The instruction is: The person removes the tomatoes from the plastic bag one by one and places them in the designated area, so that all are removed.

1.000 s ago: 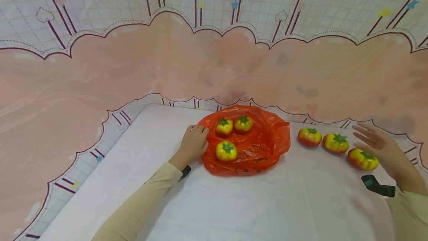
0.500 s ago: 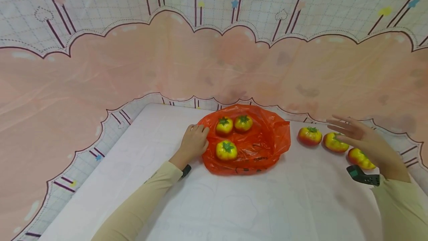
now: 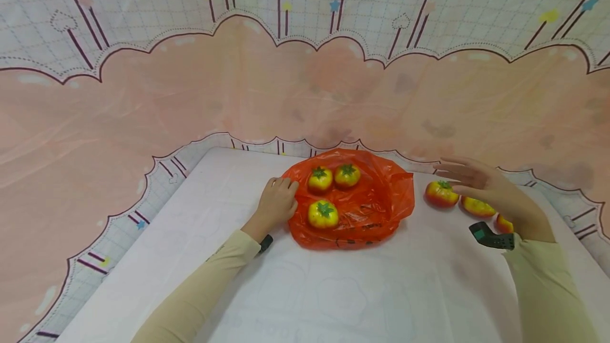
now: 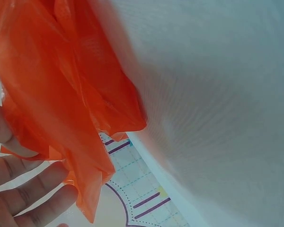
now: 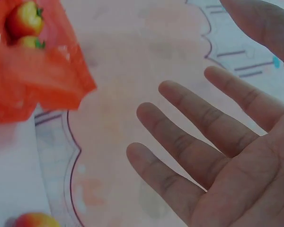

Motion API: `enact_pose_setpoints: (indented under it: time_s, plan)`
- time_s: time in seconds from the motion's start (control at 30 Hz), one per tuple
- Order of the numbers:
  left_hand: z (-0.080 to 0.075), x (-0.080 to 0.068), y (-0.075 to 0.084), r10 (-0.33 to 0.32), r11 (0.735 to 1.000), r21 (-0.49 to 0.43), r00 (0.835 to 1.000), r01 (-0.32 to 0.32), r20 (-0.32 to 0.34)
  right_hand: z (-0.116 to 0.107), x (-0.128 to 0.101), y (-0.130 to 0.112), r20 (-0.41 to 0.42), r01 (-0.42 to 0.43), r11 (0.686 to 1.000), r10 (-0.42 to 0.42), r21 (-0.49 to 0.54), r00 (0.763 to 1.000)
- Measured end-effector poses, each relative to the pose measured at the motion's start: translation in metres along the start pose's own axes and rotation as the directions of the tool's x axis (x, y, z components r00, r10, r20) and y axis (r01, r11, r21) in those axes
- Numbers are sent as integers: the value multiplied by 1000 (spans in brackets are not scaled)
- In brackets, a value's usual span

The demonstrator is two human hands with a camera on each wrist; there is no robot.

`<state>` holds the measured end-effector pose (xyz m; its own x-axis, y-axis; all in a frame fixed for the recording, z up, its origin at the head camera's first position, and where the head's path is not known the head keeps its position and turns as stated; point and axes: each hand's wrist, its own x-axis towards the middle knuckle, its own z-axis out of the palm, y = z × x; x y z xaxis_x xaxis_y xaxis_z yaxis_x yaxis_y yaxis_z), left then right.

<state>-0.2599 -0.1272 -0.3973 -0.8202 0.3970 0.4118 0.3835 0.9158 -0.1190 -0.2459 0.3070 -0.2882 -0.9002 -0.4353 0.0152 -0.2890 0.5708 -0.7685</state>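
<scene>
An orange plastic bag (image 3: 371, 205) lies spread on the white table (image 3: 333, 290) with three yellow-red toy tomatoes in it (image 3: 319, 179) (image 3: 347, 175) (image 3: 323, 214). My left hand (image 3: 278, 201) grips the bag's left edge with curled fingers (image 4: 33, 191); in the left wrist view the bag (image 4: 61, 94) drapes over them. My right hand (image 3: 476, 184) hovers open, fingers spread (image 5: 189, 142), just above the row of loose tomatoes on the right: one (image 3: 439, 193) near its fingertips, a second (image 3: 478, 207) and a third (image 3: 502, 224) partly hidden beneath it.
A pink and white patterned cloth (image 3: 305, 83) hangs close behind the table and wraps its left and far edges. A black wrist device (image 3: 491, 238) sits on my right sleeve. Bare white tabletop fills the front.
My right hand has swept left over the row of loose tomatoes, from the outermost one toward the one nearest the bag. The left hand and bag have stayed put.
</scene>
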Motion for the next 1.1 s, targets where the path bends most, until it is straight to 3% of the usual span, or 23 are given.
enact_pose_setpoints:
  time_s: [0.13, 0.33, 0.47, 0.73, 1.1]
  plan:
    - [1, 0, 0, -5, 1000, -1, 1000, 5, 10, 6, 10, -10, 14, 22, 1000, -22, 9, 1000]
    - [1, 1, 0, -6, 1000, 3, 1000, 6, 15, 17, 25, -17, 68, 119, 990, -124, 82, 990]
    - [0, 1, 1, -9, 1000, -3, 999, 9, 31, 26, 33, -24, 118, 104, 985, -121, 136, 986]
    - [1, 0, 0, -9, 1000, -2, 1000, 9, 18, 50, 62, -40, 194, 145, 984, -163, 103, 967]
    - [2, 0, 0, -3, 1000, 7, 1000, 2, 24, 68, 101, -48, 322, 129, 989, -147, 78, 935]
